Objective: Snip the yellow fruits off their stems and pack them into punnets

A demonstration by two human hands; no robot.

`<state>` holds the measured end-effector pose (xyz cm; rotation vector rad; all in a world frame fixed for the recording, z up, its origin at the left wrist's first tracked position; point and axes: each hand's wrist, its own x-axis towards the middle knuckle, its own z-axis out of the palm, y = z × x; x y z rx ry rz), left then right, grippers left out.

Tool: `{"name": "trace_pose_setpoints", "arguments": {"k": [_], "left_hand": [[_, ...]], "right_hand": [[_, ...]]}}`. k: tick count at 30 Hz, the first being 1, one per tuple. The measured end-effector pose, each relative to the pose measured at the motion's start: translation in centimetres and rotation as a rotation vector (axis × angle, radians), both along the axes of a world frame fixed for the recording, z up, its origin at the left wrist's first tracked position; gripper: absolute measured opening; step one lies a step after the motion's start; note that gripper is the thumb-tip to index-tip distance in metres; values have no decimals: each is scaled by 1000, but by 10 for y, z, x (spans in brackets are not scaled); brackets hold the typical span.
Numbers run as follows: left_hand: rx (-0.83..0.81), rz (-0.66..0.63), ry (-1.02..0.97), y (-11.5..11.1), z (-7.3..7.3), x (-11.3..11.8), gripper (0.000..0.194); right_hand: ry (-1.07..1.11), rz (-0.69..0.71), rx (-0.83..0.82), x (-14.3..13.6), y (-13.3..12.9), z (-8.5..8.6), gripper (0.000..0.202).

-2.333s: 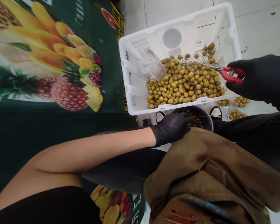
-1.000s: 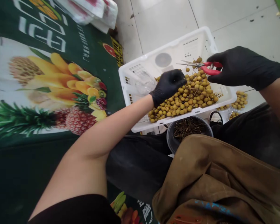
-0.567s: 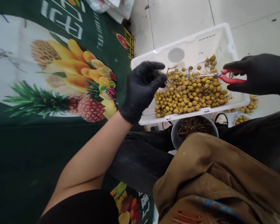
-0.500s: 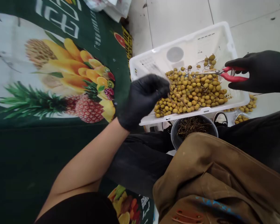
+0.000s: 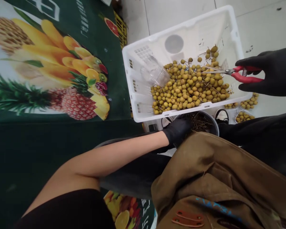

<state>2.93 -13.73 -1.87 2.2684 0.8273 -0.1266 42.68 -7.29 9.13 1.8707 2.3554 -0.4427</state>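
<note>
Fruit [image 5: 188, 92] heaped in the crate [image 5: 193, 108]
Snips [image 5: 233, 72] are gripped over it by the right hand [image 5: 277, 71]; beside it the bucket [image 5: 214, 126] is set, seemingly for easy reach by the left hand [image 5: 180, 130], whose grip cannot be told.

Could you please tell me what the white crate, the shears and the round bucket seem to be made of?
Crate: most likely moulded plastic; white, softly shiny, slotted in neat rows.
Shears: the blades look like polished steel, from their grey gleam; the red handles may be plastic or coated metal.
Bucket: probably plastic, judging by its smooth grey look; metal is possible.
</note>
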Motion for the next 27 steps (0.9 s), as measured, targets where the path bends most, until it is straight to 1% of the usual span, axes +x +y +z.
{"name": "trace_pose_setpoints", "arguments": {"k": [2, 3, 4, 5, 6, 7, 8, 9, 11, 12, 14, 15, 17, 18, 21, 23, 25, 27], "left_hand": [[-1, -76, 60, 10, 33, 5, 16], [21, -132, 84, 20, 51, 8, 20], [60, -160, 98, 32, 66, 12, 23], [115, -142, 103, 46, 76, 18, 19], [176, -102, 96, 62, 81, 26, 17], [240, -61, 75, 79, 80, 36, 18], [306, -22, 51, 96, 72, 47, 22], [356, -12, 37, 112, 61, 59, 28], [418, -36, 51, 137, 32, 84, 37], [427, -62, 84, 146, 17, 96, 40], [423, -108, 185, 155, -9, 121, 43], [426, -112, 232, 156, -20, 131, 45], [429, -80, 283, 155, -36, 146, 48], [429, -55, 288, 153, -43, 149, 49], [417, -23, 270, 155, -56, 146, 42], [423, -16, 231, 160, -58, 136, 35], [423, 51, 116, 167, -55, 125, 27], [388, 170, -75, 174, -48, 114, 14]], "right_hand": [[-1, -14, -8, 0, 2, 2, 79], [12, -19, -4, 0, 4, 3, 82], [25, -25, 0, 0, 6, 4, 84], [30, -36, 2, -1, 8, 6, 84], [28, -53, 1, -3, 10, 7, 81], [20, -72, -2, -7, 12, 9, 77], [13, -91, 0, -11, 14, 11, 73], [9, -107, 7, -16, 16, 13, 69], [13, -125, 19, -26, 20, 17, 66], [16, -130, 21, -31, 22, 19, 66], [24, -129, -4, -39, 24, 25, 63], [31, -128, -24, -43, 25, 28, 60], [54, -126, -49, -48, 25, 35, 56], [63, -134, -55, -50, 25, 39, 54], [71, -172, -52, -55, 23, 47, 55], [64, -167, -49, -55, 22, 49, 55], [61, -147, -46, -54, 22, 49, 56], [81, -149, -38, -50, 23, 46, 58]]}}
